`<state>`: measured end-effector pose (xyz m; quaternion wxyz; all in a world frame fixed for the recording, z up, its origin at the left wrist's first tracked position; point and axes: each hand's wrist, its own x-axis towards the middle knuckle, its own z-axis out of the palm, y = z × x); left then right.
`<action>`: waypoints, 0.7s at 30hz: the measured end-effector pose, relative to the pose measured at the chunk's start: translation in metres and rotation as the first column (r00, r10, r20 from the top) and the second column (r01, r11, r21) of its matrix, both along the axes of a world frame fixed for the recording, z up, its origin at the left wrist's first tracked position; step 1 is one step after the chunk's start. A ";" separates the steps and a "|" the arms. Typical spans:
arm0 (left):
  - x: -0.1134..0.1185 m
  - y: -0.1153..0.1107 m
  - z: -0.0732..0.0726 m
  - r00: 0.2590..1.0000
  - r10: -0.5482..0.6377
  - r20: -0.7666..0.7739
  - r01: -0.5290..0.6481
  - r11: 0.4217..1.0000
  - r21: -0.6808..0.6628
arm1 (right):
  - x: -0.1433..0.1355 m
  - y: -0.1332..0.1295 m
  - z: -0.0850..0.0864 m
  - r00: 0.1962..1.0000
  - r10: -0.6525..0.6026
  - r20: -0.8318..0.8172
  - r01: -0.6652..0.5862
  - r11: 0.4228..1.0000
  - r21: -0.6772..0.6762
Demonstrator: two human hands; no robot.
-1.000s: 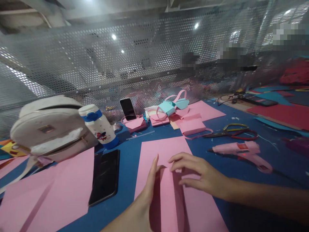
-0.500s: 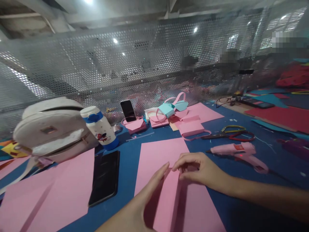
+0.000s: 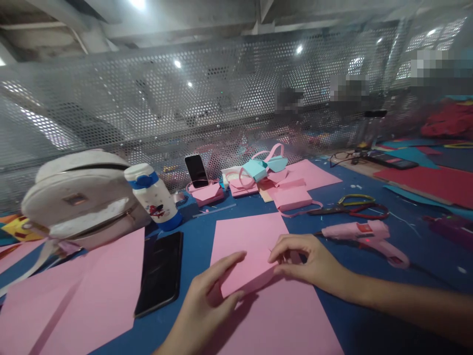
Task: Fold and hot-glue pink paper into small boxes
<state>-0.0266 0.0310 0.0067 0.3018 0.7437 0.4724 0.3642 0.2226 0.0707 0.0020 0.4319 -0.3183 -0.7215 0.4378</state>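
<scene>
A folded piece of pink paper [image 3: 248,276] is held slightly above a large pink sheet [image 3: 291,315] on the blue table. My left hand [image 3: 212,291] grips its left end, thumb at the lower edge and fingers over the top. At the right end, my right hand [image 3: 301,256] pinches the paper between thumb and curled fingers. To the right of that hand lies a pink glue gun [image 3: 369,230] with a small red light.
A black phone [image 3: 160,273] and more pink sheets [image 3: 99,291] lie at the left, before a white bottle [image 3: 153,197] and a pale backpack [image 3: 81,197]. Scissors [image 3: 351,209] and small paper bags [image 3: 291,195] are behind. Perforated metal panels [image 3: 221,98] stand beyond.
The folded pink paper has turned from pointing toward me to lying more crosswise. My left hand has moved with it, closing on its left end; my right hand has hardly moved.
</scene>
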 end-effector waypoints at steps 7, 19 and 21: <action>0.002 0.000 0.008 1.000 0.007 0.012 -0.007 1.000 0.014 | -0.005 0.000 -0.008 0.993 -0.036 -0.110 0.001 0.953 -0.302; 0.002 -0.001 0.007 0.999 -0.033 0.010 0.033 0.998 0.056 | -0.004 0.002 -0.003 0.998 -0.070 0.008 0.070 0.973 -0.222; 0.002 -0.001 0.006 0.999 -0.037 0.012 0.037 0.998 0.056 | -0.002 0.000 0.002 0.997 -0.065 0.032 0.069 0.988 -0.137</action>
